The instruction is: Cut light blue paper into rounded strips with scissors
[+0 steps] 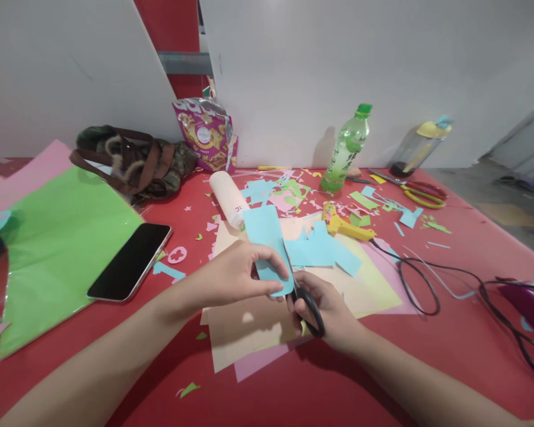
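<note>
My left hand (235, 274) pinches the near end of a light blue paper strip (267, 240) and holds it up over the table. My right hand (327, 308) grips black-handled scissors (303, 296), fingers through the loops, with the blades at the strip's right edge. Under both hands lie stacked sheets of peach, yellow and pink paper (249, 326). More blue offcuts (320, 249) rest just beyond the scissors.
A black phone (131, 260) lies on green paper (57, 249) at left, a bag (133, 160) behind it. A white roll (228, 197), snack packet (207, 133), green bottle (349, 148), yellow glue gun (345, 225) with black cable (427, 284), red-yellow scissors (420, 193) and scraps cover the red table (360, 385).
</note>
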A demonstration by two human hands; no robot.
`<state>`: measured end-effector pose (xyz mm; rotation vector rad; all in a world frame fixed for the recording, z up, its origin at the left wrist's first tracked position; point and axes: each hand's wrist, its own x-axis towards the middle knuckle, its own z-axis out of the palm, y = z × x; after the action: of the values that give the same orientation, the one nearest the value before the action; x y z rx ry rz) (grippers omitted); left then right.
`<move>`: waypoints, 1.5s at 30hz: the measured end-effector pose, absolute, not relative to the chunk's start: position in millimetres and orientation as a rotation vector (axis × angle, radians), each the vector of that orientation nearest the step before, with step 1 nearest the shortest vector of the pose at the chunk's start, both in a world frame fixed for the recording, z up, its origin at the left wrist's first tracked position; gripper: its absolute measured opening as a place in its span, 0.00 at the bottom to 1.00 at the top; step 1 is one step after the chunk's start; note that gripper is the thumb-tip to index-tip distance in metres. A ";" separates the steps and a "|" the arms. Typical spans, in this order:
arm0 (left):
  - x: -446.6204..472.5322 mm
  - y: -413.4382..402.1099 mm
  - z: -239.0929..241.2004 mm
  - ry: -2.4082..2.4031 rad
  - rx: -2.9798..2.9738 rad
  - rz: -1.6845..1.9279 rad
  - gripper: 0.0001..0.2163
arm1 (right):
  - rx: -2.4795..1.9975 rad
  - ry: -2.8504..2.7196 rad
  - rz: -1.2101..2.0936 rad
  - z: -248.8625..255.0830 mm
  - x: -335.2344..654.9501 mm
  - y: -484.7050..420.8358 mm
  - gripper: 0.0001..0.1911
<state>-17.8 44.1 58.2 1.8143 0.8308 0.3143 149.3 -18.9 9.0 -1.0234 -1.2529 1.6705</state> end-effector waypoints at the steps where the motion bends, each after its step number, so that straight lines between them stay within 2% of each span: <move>1: -17.7 43.9 58.7 0.831 1.813 0.313 0.06 | -1.026 -1.245 1.671 8.5 149.2 -18.9 0.24; 16: -17.4 44.0 62.1 0.816 1.863 0.280 0.06 | -0.988 -1.197 1.722 3.3 151.0 -19.0 0.25; 26: -16.8 39.7 65.5 0.826 2.042 0.209 0.09 | -0.996 -1.343 1.641 15.2 151.1 -17.7 0.23; 45: -16.0 40.3 60.0 0.841 2.014 0.193 0.09 | -1.033 -1.340 1.596 8.4 151.1 -18.5 0.25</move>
<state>-16.0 40.3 60.0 2.0137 0.8409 0.1927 151.1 -18.5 8.4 -1.0326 -1.3404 1.5963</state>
